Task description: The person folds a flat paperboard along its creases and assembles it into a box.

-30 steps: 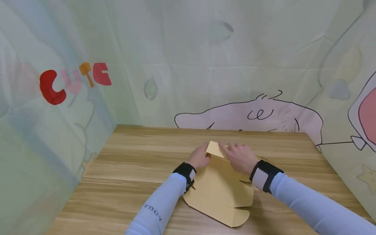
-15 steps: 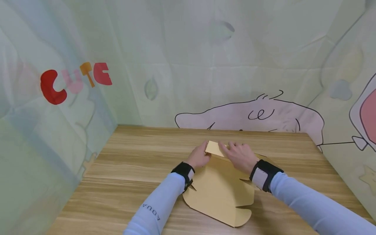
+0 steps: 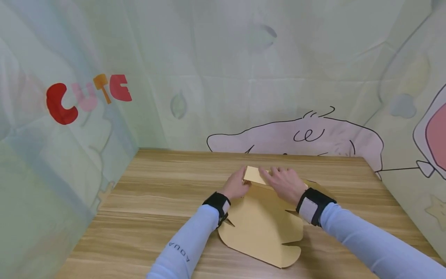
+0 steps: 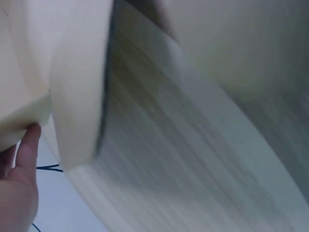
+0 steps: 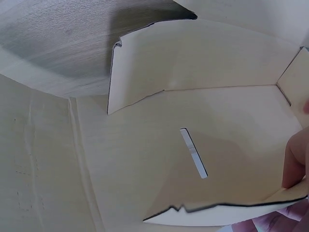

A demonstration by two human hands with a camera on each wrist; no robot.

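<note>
A partly folded tan cardboard box [image 3: 258, 232] lies on the table, its wide notched flap spread toward me. At the box's far left corner, my left hand [image 3: 235, 184] pinches the raised cardboard; in the left wrist view a fingertip of the left hand [image 4: 21, 179] presses the panel's edge. My right hand [image 3: 286, 185] grips the far folded strip, index finger stretched along its top. From the right wrist view, fingers of the right hand [image 5: 293, 159] sit on both sides of a raised wall. That view also shows a narrow slot [image 5: 194, 153] in the box's panel.
The wood-grain table [image 3: 156, 193] reaches back to a printed fabric backdrop [image 3: 223, 77], which also hangs along both sides. A side panel of the box sticks out behind the right wrist. Dark thin cords [image 4: 49, 168] show beyond the table edge in the left wrist view.
The near flap of the box has shifted slightly right and away from me. The side panel behind the right wrist shows more. Both hands keep nearly the same place and hold.
</note>
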